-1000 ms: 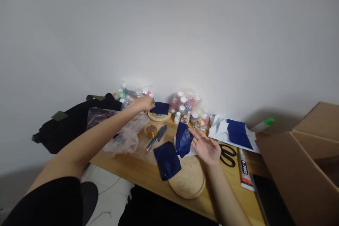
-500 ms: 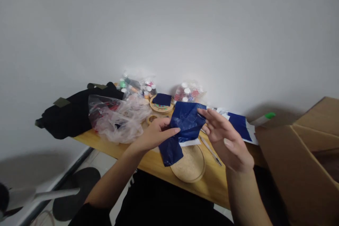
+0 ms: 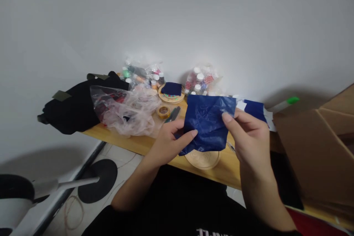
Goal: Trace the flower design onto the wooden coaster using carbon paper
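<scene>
both hands are pinching the blue sheet point(image 3: 208, 123) above the wooden disc point(image 3: 203, 158): left hand point(image 3: 170, 142) low, right hand point(image 3: 247, 136) at its top edge; keeping it taut would avoid creasing.

I see a dark blue sheet point(image 3: 210, 123) with faint line markings, held over a pale tan wooden disc point(image 3: 203, 158) on a honey-yellow table point(image 3: 132, 142). A black bag point(image 3: 74, 107) lies beside a clear pinkish plastic bag point(image 3: 127, 112). The cardboard box point(image 3: 318, 151) is brown, and the wall point(image 3: 177, 18) plain light grey.
</scene>
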